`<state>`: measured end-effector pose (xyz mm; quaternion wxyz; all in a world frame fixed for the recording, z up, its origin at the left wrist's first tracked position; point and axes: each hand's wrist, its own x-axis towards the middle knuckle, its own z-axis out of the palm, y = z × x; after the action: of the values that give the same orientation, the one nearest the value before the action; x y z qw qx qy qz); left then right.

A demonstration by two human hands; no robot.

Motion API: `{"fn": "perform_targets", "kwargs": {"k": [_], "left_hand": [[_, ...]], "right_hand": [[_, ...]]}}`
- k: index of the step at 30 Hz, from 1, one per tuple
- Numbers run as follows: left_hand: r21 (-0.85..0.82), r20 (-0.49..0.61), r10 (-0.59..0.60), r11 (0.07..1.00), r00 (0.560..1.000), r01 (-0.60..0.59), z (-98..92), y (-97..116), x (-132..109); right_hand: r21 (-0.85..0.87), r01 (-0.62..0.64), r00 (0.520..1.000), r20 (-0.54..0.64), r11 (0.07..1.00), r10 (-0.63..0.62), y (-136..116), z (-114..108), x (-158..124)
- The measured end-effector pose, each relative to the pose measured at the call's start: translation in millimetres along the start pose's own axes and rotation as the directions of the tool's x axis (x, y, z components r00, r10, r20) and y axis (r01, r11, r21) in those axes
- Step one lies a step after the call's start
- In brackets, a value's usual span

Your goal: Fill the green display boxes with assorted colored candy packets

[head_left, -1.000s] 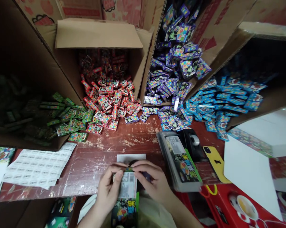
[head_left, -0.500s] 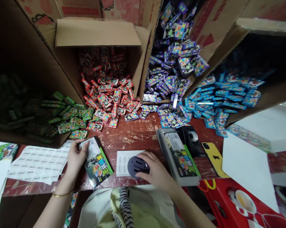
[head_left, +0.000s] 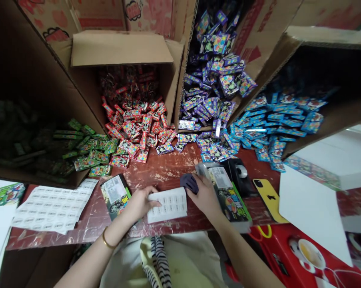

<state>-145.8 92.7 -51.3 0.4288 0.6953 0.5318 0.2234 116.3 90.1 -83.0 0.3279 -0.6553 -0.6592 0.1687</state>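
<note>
My left hand pinches the left edge of a small white sticker sheet with rows of oval labels. In my right hand is a dark purple round disc with slots, held by its right side just above the sheet's upper right corner. A black-and-green printed pack with a white label lies left of my left hand, partly covered by it. To the right of my right hand, a similar pack lies on top of a clear plastic stack.
Open cartons hold small candy packets: green, red, purple and blue, spilling onto the red table. A larger label sheet lies left. A yellow phone and a cup are right.
My left hand has left the black-and-green pack, moved right and gripped the sticker sheet. My right hand has lifted the disc off the sheet, up and to the right.
</note>
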Motion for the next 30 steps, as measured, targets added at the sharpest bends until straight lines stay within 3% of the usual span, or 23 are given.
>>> {"fn": "perform_targets", "kwargs": {"k": [3,6,9,11,14,17,20,23,27,30], "left_hand": [[-0.071,0.014,-0.058,0.996,0.998,0.058,-17.1,10,-2],[-0.146,0.095,-0.097,0.983,0.991,0.11,-27.7,18,-4],[-0.204,0.171,-0.066,0.974,0.983,0.1,-31.1,20,-8],[-0.259,0.209,-0.051,0.96,0.977,0.106,-30.1,16,-12],[-0.371,0.194,-0.065,0.919,0.979,0.134,-23.9,8,-15],[-0.482,0.014,-0.096,0.871,0.995,0.091,-15.4,8,-13],[-0.475,-0.107,-0.17,0.874,0.98,0.1,-11.8,19,-11],[-0.367,-0.085,-0.173,0.921,0.981,0.13,-15.3,30,-11],[-0.109,-0.122,-0.02,0.994,0.992,0.007,-22.4,34,-13],[0.069,-0.175,0.08,0.995,0.981,-0.068,-24.3,30,-15]], "right_hand": [[0.293,-0.026,0.998,0.059,0.956,0.009,-28,-12,8],[0.648,-0.19,0.942,0.332,0.738,-0.049,-53,-16,12],[0.706,-0.43,0.846,0.533,0.563,-0.022,-58,-10,14],[0.693,-0.504,0.827,0.559,0.515,0.057,-54,-4,13],[0.698,-0.465,0.869,0.478,0.545,0.128,-47,3,12],[0.673,-0.369,0.915,0.386,0.641,0.121,-46,4,11],[0.633,-0.295,0.928,0.368,0.716,0.057,-48,1,11],[0.602,-0.257,0.926,0.376,0.756,0.014,-52,-5,11],[0.546,-0.233,0.938,0.346,0.805,0.037,-56,-9,12],[0.521,-0.21,0.948,0.314,0.827,0.043,-57,-7,11]]}}
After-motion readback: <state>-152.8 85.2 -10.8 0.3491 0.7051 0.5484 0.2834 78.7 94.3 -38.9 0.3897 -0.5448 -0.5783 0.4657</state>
